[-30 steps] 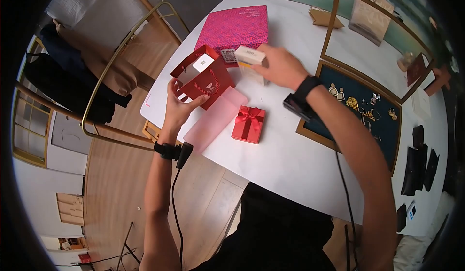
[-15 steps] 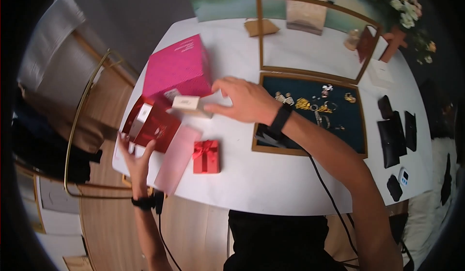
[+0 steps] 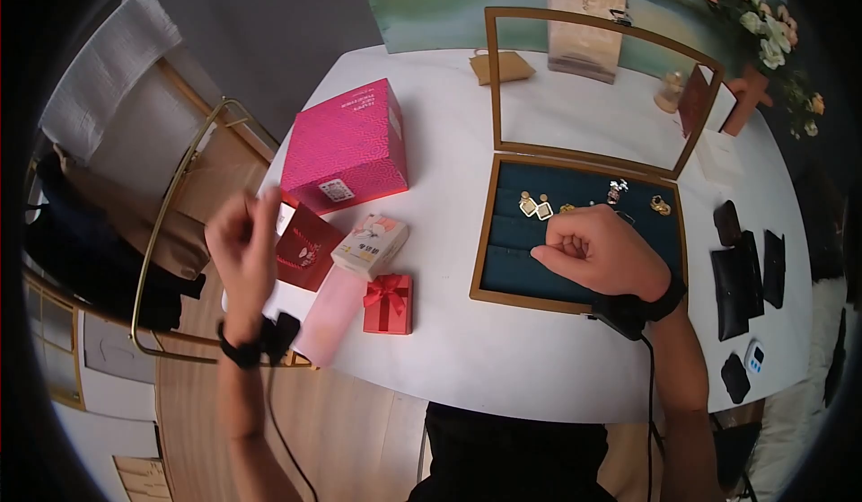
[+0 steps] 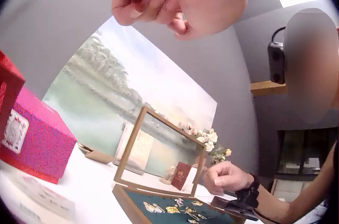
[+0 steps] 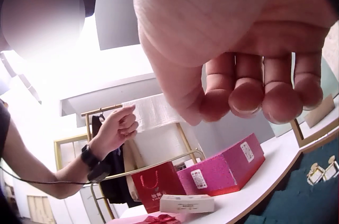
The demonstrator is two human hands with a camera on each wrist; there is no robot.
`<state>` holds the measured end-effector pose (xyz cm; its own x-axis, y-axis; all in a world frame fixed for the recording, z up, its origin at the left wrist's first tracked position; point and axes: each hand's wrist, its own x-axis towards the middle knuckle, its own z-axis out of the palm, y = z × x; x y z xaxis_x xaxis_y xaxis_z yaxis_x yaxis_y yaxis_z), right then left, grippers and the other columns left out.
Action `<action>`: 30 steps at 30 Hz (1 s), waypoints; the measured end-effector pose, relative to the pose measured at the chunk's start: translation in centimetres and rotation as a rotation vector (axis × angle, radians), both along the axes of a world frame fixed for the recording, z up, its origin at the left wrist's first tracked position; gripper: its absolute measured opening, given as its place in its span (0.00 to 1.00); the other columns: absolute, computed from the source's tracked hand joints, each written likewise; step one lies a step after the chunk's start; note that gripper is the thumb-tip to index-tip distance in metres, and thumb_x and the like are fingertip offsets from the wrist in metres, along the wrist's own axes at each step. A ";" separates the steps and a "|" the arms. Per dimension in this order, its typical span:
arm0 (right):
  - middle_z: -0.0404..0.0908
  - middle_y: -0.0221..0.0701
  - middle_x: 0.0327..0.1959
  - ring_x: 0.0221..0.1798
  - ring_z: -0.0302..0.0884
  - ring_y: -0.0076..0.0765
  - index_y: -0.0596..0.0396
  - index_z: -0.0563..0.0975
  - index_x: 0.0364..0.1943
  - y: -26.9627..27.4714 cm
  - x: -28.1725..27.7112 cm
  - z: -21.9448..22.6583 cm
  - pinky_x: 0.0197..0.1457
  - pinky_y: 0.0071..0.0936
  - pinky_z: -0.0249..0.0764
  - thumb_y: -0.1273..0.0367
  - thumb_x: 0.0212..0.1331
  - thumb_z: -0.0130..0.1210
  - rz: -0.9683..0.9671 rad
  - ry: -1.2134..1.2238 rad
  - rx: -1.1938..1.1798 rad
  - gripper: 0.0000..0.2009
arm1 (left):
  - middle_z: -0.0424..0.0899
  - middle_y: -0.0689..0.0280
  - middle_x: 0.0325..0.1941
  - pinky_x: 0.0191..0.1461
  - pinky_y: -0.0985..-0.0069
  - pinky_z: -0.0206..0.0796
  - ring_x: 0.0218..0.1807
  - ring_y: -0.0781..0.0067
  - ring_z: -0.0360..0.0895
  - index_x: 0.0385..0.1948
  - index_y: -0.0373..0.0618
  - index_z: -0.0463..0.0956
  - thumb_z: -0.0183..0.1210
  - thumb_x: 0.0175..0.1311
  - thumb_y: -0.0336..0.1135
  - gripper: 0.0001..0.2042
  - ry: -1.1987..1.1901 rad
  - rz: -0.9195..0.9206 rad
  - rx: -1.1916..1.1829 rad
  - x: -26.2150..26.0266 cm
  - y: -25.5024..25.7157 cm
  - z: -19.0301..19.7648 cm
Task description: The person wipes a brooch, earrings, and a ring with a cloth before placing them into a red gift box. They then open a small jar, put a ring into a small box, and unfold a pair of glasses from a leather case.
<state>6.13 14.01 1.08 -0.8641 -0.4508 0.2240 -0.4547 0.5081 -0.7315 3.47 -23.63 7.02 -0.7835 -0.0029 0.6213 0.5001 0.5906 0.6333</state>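
Fingers of the left hand (image 3: 242, 255) and right hand (image 3: 611, 255) are curled in, holding nothing, the left partly hiding one red bag (image 3: 308, 255) at nine o'clock from one white carton (image 3: 370, 244). One magenta box (image 3: 346, 147) sits at twelve, one ribboned gift box (image 3: 388, 306) at six, one framed case (image 3: 507, 268) at three, its jewellery (image 3: 536, 206) partly blocked by the right hand, uncountable.

Landscape painting (image 3: 449, 4) | flowers (image 3: 766, 30) at its right end | dark clothes (image 3: 85, 228) beside brass rail (image 3: 144, 273) | black pouches (image 3: 730, 294)
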 end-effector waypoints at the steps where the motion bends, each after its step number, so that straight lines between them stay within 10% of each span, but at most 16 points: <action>1: 0.66 0.28 0.12 0.14 0.59 0.26 0.57 0.71 0.17 0.1 -0.2 -0.1 0.21 0.29 0.52 0.70 0.58 0.62 0.022 -0.043 -0.050 0.15 | 0.65 0.80 0.19 0.24 0.83 0.44 0.22 0.91 0.55 0.19 0.45 0.68 0.61 0.69 0.36 0.17 -0.066 -0.102 0.050 -1.6 -0.4 1.5; 7: 0.74 0.25 0.19 0.20 0.69 0.17 0.58 0.75 0.28 -2.9 -7.9 -1.7 0.23 0.16 0.67 0.55 0.68 0.55 0.078 -0.393 -0.308 0.19 | 0.74 0.72 0.23 0.29 0.79 0.69 0.25 0.79 0.73 0.39 0.41 0.75 0.60 0.65 0.50 0.18 -0.588 0.031 -0.198 -13.8 -5.2 4.0; 14: 0.76 0.40 0.29 0.30 0.79 0.35 0.71 0.76 0.39 -11.6 -18.5 -5.6 0.33 0.30 0.80 0.31 0.60 0.40 -0.068 -0.584 -0.071 0.45 | 0.81 0.50 0.48 0.38 0.67 0.76 0.42 0.63 0.83 0.51 0.31 0.74 0.48 0.63 0.70 0.40 -1.076 0.364 -0.732 -23.3 -10.2 -2.7; 19: 0.75 0.53 0.50 0.57 0.75 0.51 0.73 0.66 0.61 -14.6 -20.7 -6.9 0.52 0.47 0.79 0.30 0.59 0.35 -0.006 -0.706 -0.184 0.51 | 0.59 0.49 0.74 0.69 0.54 0.63 0.69 0.50 0.67 0.74 0.41 0.49 0.38 0.59 0.80 0.52 -1.430 0.170 -0.240 -23.7 -10.8 -3.4; 22: 0.51 0.41 0.77 0.79 0.44 0.54 0.50 0.52 0.75 -15.4 -21.4 -6.9 0.70 0.62 0.58 0.30 0.60 0.32 0.137 -0.810 -0.361 0.48 | 0.52 0.52 0.77 0.73 0.53 0.57 0.72 0.52 0.61 0.75 0.44 0.45 0.37 0.59 0.80 0.52 -1.473 -0.144 0.043 -25.9 -13.4 -6.7; 30: 0.59 0.35 0.75 0.76 0.53 0.46 0.47 0.59 0.73 -15.9 -22.0 -6.1 0.73 0.58 0.50 0.39 0.63 0.42 0.347 -0.928 -0.528 0.40 | 0.52 0.55 0.78 0.78 0.53 0.46 0.76 0.55 0.54 0.74 0.37 0.45 0.43 0.62 0.75 0.51 -1.513 -0.312 0.419 -24.6 -10.3 -5.2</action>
